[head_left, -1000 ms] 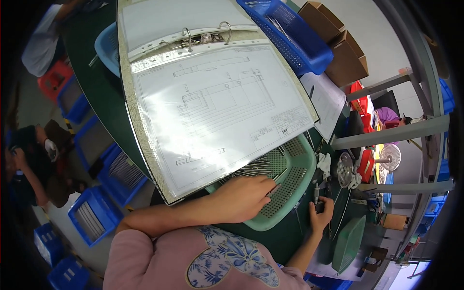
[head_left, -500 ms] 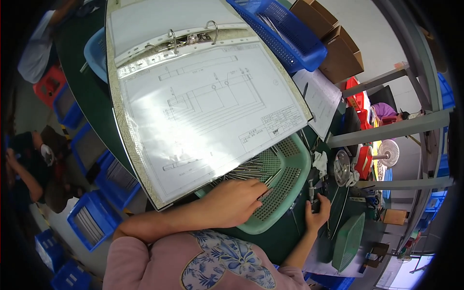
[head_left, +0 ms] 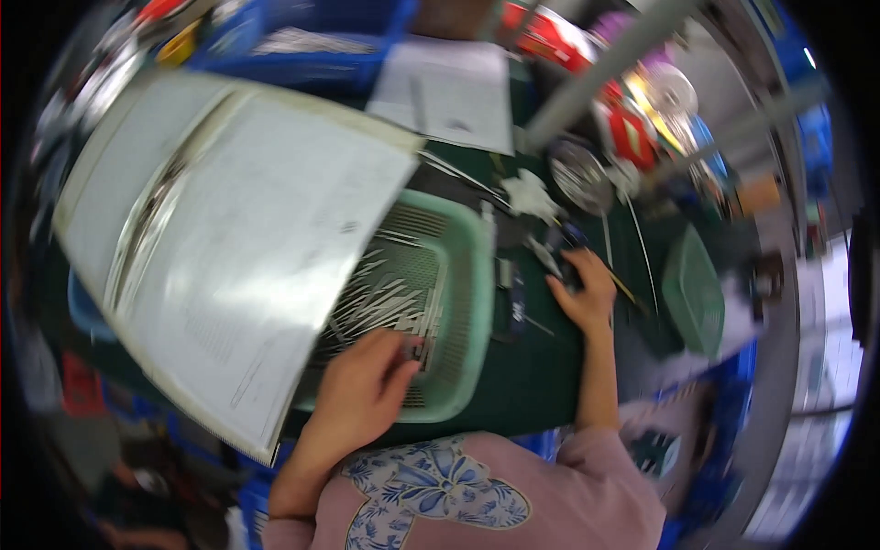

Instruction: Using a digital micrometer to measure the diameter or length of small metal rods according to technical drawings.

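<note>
My left hand [head_left: 362, 385] is over the near edge of a green perforated basket [head_left: 467, 321]. Its thumb and fingers are pinched together around something small that blur hides. Several thin metal rods [head_left: 380, 298] lie in the basket, partly covered by an open ring binder [head_left: 247, 247] with a drawing sheet in a clear sleeve. To the right, my right hand [head_left: 591, 293] reaches over the dark green table, thumb and forefinger apart. By its fingertips lies a silver and dark measuring tool [head_left: 545, 257] that looks like a micrometer; whether they touch is unclear.
Between basket and right hand lies a dark caliper-like tool [head_left: 515, 298]. White crumpled tissue [head_left: 532, 194] and a round metal dish [head_left: 580, 174] are farther back. Papers [head_left: 458, 96] and a blue bin [head_left: 302, 50] sit beyond the binder. A second green basket [head_left: 692, 289] stands right.
The view has swung right, blurring the picture, so binder and basket appear turned and farther left. My left hand remains at the basket, and my right hand remains beside the measuring tool.
</note>
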{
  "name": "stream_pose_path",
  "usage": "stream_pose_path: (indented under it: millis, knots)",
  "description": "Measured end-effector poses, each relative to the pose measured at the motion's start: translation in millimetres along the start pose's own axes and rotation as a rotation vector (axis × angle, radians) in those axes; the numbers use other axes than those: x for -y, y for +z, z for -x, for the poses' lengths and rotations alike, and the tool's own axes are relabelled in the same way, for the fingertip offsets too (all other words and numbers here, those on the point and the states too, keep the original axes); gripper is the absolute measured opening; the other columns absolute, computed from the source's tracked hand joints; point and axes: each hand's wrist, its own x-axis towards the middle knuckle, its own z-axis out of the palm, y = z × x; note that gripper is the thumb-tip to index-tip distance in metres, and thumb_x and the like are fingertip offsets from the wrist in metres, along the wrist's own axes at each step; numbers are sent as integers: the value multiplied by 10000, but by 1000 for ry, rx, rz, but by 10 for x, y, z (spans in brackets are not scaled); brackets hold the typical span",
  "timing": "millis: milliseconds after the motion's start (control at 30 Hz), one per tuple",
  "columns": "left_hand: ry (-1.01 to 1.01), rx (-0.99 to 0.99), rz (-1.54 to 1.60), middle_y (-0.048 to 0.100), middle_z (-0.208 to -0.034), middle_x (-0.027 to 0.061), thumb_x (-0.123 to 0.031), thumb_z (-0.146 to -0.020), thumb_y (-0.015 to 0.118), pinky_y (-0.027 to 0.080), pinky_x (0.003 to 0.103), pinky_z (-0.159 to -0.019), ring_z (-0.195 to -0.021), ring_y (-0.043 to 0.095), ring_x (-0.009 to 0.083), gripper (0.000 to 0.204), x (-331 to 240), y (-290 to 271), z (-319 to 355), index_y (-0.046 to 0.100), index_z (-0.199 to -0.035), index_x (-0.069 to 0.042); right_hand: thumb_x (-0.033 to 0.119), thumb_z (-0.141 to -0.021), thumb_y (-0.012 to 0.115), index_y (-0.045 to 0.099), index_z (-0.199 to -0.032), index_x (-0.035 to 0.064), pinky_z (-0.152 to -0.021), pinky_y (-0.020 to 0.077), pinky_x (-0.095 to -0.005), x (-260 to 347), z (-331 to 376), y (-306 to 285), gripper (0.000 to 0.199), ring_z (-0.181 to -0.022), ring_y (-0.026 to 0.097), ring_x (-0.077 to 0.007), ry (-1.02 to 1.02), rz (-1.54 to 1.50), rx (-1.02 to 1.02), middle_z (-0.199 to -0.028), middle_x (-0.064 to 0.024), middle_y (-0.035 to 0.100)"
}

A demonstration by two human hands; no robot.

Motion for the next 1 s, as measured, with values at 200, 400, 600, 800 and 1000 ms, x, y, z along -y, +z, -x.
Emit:
stream_pose_path:
  millis: [200,400,600,800,1000]
  knots:
    - [-15,43,-34,473,-674,71,2,-726,550,372,246,-495,-535,466,140,168,-80,137,-84,556,-893,17,170,-595,693,591,-919,62,-765,440,-326,-135,120,-141,357,-875,566,-269,124,-74,-93,-940,-116,586]
    - [-35,12,-47,477,-673,52,17,-710,555,361,218,-503,-536,451,102,168,-30,126,-21,554,-876,37,84,-640,626,587,-682,66,-572,438,-295,-311,-87,-233,60,-644,557,-207,88,-25,-355,-688,-48,589]
    - [-79,8,-51,489,-688,47,19,-711,554,365,205,-524,-557,452,89,165,-25,113,-40,553,-874,39,166,-659,607,619,-800,110,-630,450,-333,-771,-814,-177,152,-740,562,-215,157,211,-122,-752,-35,588]
    - [-181,-38,-52,494,-693,43,19,-706,565,368,197,-528,-563,459,78,162,-22,126,-42,553,-866,39,281,-617,652,604,-911,119,-651,454,-345,-919,-1204,-6,339,-750,582,-230,352,140,305,-758,-45,605]
    - [-287,34,-20,507,-688,17,4,-727,568,370,187,-558,-598,460,63,163,-92,123,-81,546,-886,35,274,-626,646,636,-735,119,-653,466,-355,-1083,-1423,-18,189,-754,600,-227,251,292,383,-745,-56,619]
